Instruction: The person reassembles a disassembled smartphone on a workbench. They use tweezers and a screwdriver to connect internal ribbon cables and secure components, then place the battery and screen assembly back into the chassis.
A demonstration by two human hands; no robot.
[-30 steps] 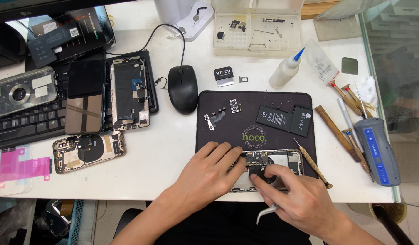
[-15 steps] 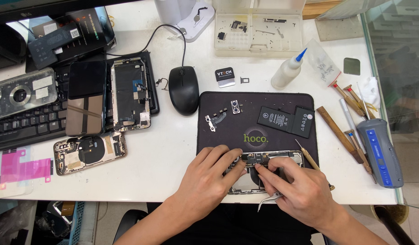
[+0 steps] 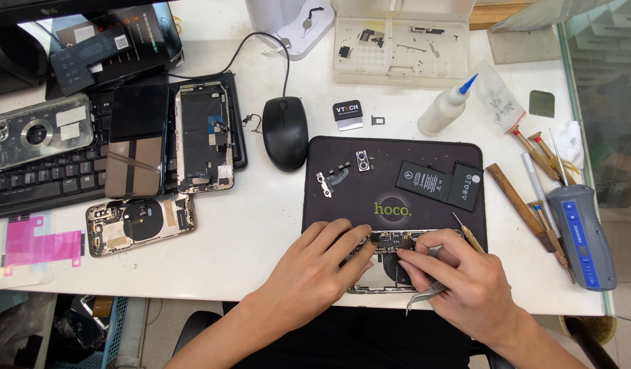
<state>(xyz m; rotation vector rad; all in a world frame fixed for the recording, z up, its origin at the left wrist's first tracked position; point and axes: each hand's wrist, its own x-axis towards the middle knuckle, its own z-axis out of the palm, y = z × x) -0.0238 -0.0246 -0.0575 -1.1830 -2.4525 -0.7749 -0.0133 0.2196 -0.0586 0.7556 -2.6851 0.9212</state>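
An open phone (image 3: 382, 240) with its insides showing lies at the near edge of a dark work mat (image 3: 343, 198). My left hand (image 3: 315, 270) lies over the phone's left side, fingers curled on its edge and holding it down. My right hand (image 3: 466, 280) covers the phone's right side, with fingertips pressing on the parts in its middle. Metal tweezers (image 3: 425, 295) are tucked under that hand's palm, tips pointing down-left. Most of the phone is hidden by both hands.
On the mat lie a black battery (image 3: 438, 183) and small metal parts (image 3: 363, 161). A mouse (image 3: 285, 133), keyboard (image 3: 35, 181) and several dismantled phones (image 3: 203, 137) are on the left. A glue bottle (image 3: 447, 109), screwdrivers (image 3: 534, 147) and a blue tool (image 3: 582, 236) are on the right, with a parts tray (image 3: 401, 41) behind.
My right hand's fingers have slid left onto the middle of the phone, covering more of it, with the tweezers still under the palm. My left hand has barely moved.
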